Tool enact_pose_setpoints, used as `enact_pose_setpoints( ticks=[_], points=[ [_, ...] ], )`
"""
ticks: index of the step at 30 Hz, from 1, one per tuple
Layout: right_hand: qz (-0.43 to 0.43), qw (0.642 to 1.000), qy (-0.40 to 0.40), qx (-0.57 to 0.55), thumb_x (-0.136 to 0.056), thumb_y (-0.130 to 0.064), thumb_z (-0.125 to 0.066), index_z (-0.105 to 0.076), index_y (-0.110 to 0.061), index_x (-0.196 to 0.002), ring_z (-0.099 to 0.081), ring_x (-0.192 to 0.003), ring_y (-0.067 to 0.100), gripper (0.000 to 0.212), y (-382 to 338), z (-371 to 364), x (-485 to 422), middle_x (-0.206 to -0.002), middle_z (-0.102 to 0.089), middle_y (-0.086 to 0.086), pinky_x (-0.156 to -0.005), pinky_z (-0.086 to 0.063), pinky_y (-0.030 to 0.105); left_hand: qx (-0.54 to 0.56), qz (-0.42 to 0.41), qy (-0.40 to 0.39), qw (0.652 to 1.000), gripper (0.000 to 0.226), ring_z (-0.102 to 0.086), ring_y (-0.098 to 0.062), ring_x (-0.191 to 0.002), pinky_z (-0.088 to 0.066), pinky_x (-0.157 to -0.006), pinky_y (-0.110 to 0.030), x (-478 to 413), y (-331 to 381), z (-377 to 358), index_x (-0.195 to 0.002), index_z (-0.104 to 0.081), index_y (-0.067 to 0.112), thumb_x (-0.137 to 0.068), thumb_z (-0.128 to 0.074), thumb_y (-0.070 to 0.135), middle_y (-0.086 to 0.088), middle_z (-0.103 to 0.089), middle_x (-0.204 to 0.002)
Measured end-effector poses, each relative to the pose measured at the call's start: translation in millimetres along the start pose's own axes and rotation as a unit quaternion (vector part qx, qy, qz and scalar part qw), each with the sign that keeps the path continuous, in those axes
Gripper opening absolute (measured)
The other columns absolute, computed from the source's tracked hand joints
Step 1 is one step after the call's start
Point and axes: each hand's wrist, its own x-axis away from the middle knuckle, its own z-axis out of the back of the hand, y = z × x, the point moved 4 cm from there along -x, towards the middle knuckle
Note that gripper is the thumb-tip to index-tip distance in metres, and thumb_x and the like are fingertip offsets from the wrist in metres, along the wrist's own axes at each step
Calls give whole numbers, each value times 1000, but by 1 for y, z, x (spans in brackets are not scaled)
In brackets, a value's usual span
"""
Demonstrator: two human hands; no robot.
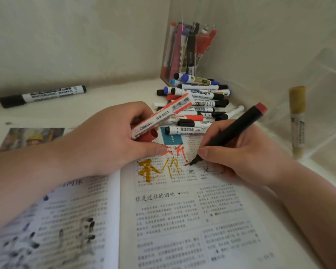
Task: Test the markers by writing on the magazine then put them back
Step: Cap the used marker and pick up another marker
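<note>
An open magazine [182, 220] lies in front of me, with gold and red strokes written near the top of its right page. My right hand [241, 152] grips a black marker with a red end [233, 131], its tip touching the page beside the red strokes. My left hand [113, 138] rests on the magazine and holds a red-and-white marker [163, 115] together with a red cap [147, 135]. A pile of markers [198, 105] lies just beyond the magazine.
A clear holder [182, 53] with several pens stands in the back corner behind the pile. One black whiteboard marker [43, 96] lies at the far left by the wall. A gold marker [297, 121] lies at the right, near a clear box.
</note>
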Motion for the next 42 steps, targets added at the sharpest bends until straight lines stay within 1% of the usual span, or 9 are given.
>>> enact_pose_setpoints(
  ticks=[4,9,12,17,22,25,30,35,42],
  points=[
    [16,998,-34,55,-67,-26,-79,-72,-11,-75,-55,-56,16,19,-2,-1,4,-63,-62,11,-52,-42,28,-15,1,-4,1000,36,-62,3,-69,-40,-60,-26,0,-1,-2,-86,-62,36,-64,-83,53,29,-67,-81],
    [41,998,51,12,-79,-8,-83,-67,-6,-72,-51,-45,3,18,0,10,1,-53,-57,-2,-44,-38,13,-18,-2,-3,1000,31,-64,-1,-72,-50,-67,-35,-1,-3,-2,-87,-64,36,-68,-79,55,26,-69,-82],
    [33,996,81,-17,-83,-5,-76,-66,-5,-76,-46,-37,6,12,3,15,0,-48,-55,-2,-38,-35,13,2,6,-3,1000,25,-65,-3,-74,-53,-73,-36,0,-5,-1,-88,-68,35,-72,-78,51,22,-71,-82],
    [40,993,74,81,-80,-18,-81,-72,-14,-76,-54,-57,-1,11,1,12,1,-63,-63,-9,-53,-42,11,14,14,-13,1000,23,-66,2,-77,-44,-66,-26,-1,-6,-1,-91,-71,37,-74,-77,51,24,-72,-83],
    [35,999,37,13,-72,-24,-88,-72,-10,-77,-60,-60,5,21,0,10,2,-67,-68,1,-54,-47,15,15,13,-18,1000,27,-68,-1,-79,-54,-76,-36,-1,-6,-1,-94,-73,40,-71,-75,56,23,-73,-85],
    [29,997,41,51,-75,-23,-84,-72,-13,-76,-62,-63,4,15,1,9,3,-70,-70,3,-57,-48,15,34,6,-4,999,40,-69,-8,-78,-54,-80,-45,-1,-6,0,-94,-71,42,-64,-71,68,17,-74,-84],
    [35,996,65,48,-78,-18,-86,-70,-11,-75,-59,-63,6,17,3,13,0,-68,-66,1,-57,-47,17,54,-3,0,999,36,-68,-5,-77,-54,-81,-44,-2,-8,-1,-95,-69,44,-67,-69,66,19,-73,-82],
    [33,998,10,52,-76,-22,-86,-72,-12,-76,-63,-66,19,17,1,6,6,-78,-72,19,-58,-52,29,51,-8,-3,999,41,-69,-13,-81,-54,-82,-51,-2,-10,-2,-95,-68,42,-69,-75,72,13,-74,-85],
    [45,996,54,49,-69,-28,-77,-70,-13,-74,-59,-64,8,17,5,13,0,-67,-66,3,-60,-46,24,23,-10,-15,1000,27,-66,-1,-75,-52,-73,-33,-2,-7,-2,-89,-69,40,-69,-74,58,23,-72,-83]
  ],
)
